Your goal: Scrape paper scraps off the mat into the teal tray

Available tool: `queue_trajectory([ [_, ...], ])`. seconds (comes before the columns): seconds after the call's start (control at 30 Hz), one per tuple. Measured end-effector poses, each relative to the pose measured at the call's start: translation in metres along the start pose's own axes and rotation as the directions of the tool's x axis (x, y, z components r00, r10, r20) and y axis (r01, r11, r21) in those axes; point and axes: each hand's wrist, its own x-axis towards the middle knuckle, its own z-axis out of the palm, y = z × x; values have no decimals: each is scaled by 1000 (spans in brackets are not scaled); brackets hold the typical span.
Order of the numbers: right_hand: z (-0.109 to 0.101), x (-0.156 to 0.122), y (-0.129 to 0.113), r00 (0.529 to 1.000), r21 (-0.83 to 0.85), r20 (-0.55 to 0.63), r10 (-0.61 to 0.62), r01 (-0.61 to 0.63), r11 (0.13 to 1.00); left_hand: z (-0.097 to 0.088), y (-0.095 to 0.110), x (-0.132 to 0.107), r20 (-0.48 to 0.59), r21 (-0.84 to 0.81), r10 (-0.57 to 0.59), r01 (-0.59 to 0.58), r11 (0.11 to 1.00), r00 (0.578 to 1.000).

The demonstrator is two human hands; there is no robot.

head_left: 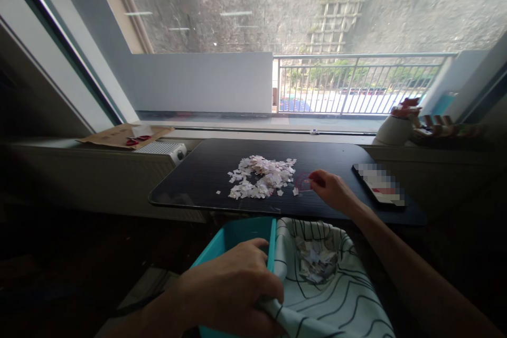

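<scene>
While the left hand (pixel 233 288) grips the bin (pixel 237 232) close by, the right hand (pixel 332 190) pinches a scrap (pixel 303 183), pile (pixel 261 177) just left.

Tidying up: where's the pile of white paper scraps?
Head view: the pile of white paper scraps lies centre on the black tabletop, just left of the right hand.

Right hand (pixel 335 190) pinching pink scrap (pixel 302 183) beside paper pile (pixel 262 175), left hand (pixel 232 288) gripping teal bin (pixel 237 235)
</scene>
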Motion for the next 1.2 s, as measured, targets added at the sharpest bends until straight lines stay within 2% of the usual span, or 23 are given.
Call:
queue_trajectory([
  [0.23,2,3,-6,1000,36,12,-22,21,999,2,-1,4,-27,-31,3,-4,1000,1000],
  [0.37,6,2,-7,995,82,75,-67,61,995,4,-1,3,-25,-39,-1,0,999,1000],
  [0.47,8,2,-3,995,101,73,-66,58,993,5,-1,3,-30,-45,0,-1,999,1000],
  [0.57,8,3,-3,998,90,49,-48,43,995,5,-3,4,-28,-48,2,-4,999,1000],
  [0.73,10,3,-15,994,70,85,-72,66,995,6,-4,5,-32,-37,20,-22,999,999],
  [0.93,2,2,-20,997,15,59,-50,49,999,6,-4,4,-38,-46,35,-37,998,999],
  [1.2,6,5,-25,1000,-53,31,-5,7,999,6,-4,6,-33,-47,10,-11,999,999],
])
